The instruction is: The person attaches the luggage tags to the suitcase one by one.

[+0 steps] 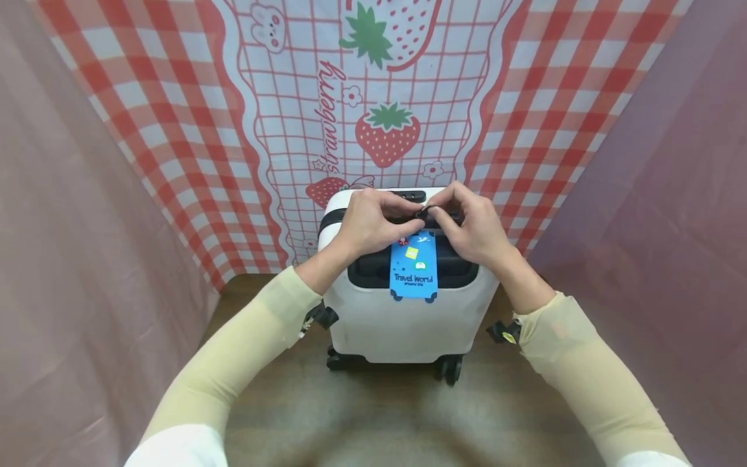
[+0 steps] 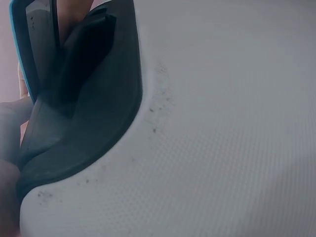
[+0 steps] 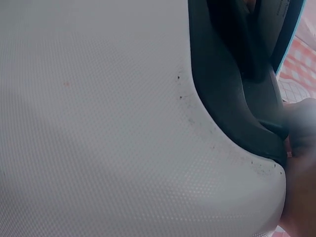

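Right now both hands are busy at the top edge of the suitcase (image 1: 408, 331), which stands upright on the floor (image 1: 373, 415). The left hand (image 1: 373, 217) and right hand (image 1: 475, 224) meet over its middle, each pinching a small black strap (image 1: 425, 211) between thumb and fingers, close to the lock (image 1: 415, 196) at the far edge. Just below their fingertips, the blue tag (image 1: 413, 272) hangs over the black panel (image 1: 373, 272), its "Travel World" print facing outward and its lower corners reaching the white shell. Both wrist views catch mostly shell and panel, with little of the fingers.

As for progress, the tag already lies in place against the suitcase, while the strap seems to be the unfinished part. Whether it is looped or buckled cannot be told, since the fingers cover it.
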Demonstrator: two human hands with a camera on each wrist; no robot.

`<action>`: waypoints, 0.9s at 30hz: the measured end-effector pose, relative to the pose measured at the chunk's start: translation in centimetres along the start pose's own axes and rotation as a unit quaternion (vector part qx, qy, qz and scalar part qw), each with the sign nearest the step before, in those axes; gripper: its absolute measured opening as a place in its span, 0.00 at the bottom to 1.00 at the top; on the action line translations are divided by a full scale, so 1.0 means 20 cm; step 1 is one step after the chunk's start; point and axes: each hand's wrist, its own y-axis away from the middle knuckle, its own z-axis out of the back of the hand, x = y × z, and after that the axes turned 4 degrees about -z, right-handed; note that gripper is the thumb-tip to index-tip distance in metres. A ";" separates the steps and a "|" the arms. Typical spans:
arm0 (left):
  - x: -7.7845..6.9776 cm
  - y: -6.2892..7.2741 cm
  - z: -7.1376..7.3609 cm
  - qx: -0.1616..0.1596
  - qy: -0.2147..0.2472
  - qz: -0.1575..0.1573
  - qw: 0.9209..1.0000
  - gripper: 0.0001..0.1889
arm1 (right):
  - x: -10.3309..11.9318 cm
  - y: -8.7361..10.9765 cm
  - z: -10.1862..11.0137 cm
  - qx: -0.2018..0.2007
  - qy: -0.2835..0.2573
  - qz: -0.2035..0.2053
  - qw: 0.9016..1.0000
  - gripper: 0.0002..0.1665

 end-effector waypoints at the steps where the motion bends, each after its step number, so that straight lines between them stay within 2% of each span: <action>1: 0.00 0.00 0.00 -0.001 -0.003 -0.001 1.000 0.15 | 0.00 -0.01 0.00 0.000 -0.005 0.000 1.000 0.09; 8: 0.00 0.00 0.03 -0.003 -0.012 0.001 1.000 0.15 | 0.01 -0.03 0.00 0.001 -0.033 0.005 0.999 0.08; 14: 0.00 0.00 0.02 -0.006 -0.015 -0.001 1.000 0.15 | -0.01 -0.02 0.02 -0.003 -0.062 -0.003 0.998 0.08; 23: 0.00 0.01 0.00 -0.006 -0.028 -0.008 1.000 0.13 | 0.01 0.01 0.02 0.022 -0.020 -0.026 0.999 0.07; 27: -0.01 0.02 0.00 -0.008 -0.031 -0.011 0.999 0.12 | 0.02 0.01 0.02 0.026 -0.023 -0.036 0.999 0.07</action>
